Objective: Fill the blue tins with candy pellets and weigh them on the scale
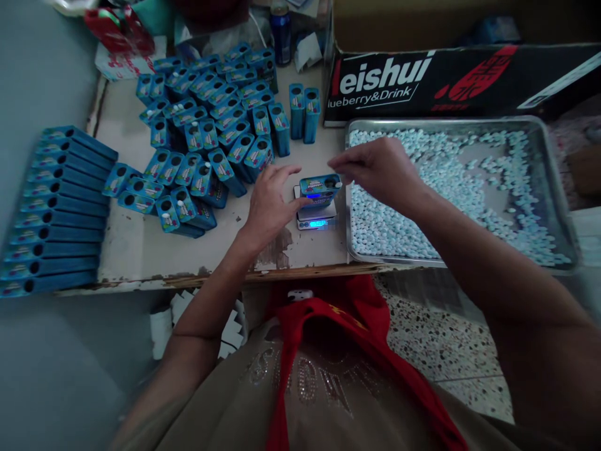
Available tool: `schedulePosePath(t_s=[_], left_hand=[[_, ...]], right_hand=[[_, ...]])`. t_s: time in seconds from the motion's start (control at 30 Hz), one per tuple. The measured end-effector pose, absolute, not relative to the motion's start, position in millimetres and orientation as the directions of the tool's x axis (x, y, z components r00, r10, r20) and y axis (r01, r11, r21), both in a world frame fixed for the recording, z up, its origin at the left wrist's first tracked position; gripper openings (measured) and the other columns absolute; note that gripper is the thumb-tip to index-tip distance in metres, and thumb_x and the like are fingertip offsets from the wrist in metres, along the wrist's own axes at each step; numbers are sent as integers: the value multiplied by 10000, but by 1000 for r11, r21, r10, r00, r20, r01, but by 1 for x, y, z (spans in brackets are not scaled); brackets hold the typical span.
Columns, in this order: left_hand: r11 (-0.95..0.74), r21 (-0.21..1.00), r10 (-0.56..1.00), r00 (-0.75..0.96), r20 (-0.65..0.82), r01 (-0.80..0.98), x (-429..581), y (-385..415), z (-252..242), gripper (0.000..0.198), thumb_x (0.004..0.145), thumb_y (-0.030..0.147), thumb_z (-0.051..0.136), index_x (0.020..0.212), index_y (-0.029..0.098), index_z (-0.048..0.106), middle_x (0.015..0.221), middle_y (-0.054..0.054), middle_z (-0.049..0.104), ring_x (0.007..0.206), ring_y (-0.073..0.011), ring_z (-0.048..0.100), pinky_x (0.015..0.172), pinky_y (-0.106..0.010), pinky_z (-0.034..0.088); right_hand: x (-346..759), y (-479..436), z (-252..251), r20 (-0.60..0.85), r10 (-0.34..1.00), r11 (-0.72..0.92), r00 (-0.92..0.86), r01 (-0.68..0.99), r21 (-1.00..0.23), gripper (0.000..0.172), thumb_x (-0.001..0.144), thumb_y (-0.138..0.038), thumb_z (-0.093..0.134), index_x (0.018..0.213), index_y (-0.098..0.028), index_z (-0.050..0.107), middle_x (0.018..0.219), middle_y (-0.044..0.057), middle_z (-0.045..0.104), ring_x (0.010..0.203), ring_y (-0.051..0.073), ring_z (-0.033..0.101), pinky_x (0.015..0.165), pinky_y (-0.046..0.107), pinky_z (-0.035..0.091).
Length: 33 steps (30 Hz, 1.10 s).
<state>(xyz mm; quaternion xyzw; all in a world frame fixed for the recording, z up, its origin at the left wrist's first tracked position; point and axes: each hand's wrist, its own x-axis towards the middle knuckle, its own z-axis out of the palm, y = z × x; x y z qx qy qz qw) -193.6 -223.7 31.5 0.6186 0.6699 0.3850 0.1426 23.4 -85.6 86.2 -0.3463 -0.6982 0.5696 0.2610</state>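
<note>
Busy, chipped table (136, 247)!
Blue boxes (239, 147) pack its left side, scale (317, 223) near the front edge, metal tray (550, 188) at right.

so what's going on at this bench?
A person has a small blue box standing on a lit digital scale. The left hand is beside it, thumb at the box's near-left edge. The right hand has its fingertips together by the box's right end; can't tell if they hold anything. A metal tray of pale tablets sits to the right, more blue boxes to the left.
</note>
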Motion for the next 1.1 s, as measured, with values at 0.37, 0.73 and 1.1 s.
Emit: schedulePosePath(t_s=[0.37, 0.73, 1.1], left_hand=[[-67, 660, 946, -162, 279, 749, -183, -214, 39, 542, 840, 343, 968, 1330, 288, 742, 1400, -94, 723, 1349, -351, 653, 1227, -516, 513], [-77, 668, 957, -132, 256, 740, -187, -209, 34, 562, 820, 385, 986, 1319, 309, 739, 1400, -88, 729, 1362, -363, 655, 1231, -540, 513], [-109, 256, 994, 108, 18, 961, -136, -189, 60, 305, 986, 307, 827, 1277, 299, 736, 1400, -32, 766, 1373, -255, 701, 1145, -356, 616]], right_hand=[[53, -88, 61, -6, 780, 119, -626, 157, -980, 106, 879, -285, 923, 866, -253, 823, 794, 24, 745, 676, 162, 625, 589, 290, 553], [29, -90, 66, -38, 764, 37, -644, 103, -994, 151, 854, -231, 934, 845, -258, 786, 860, 18, 738, 763, 171, 640, 643, 296, 536], [129, -90, 30, -64, 952, 181, -298, 722, -668, 107, 781, -505, 839, 820, -423, 782, 1216, 139, 805, 728, 323, 661, 897, 610, 471]])
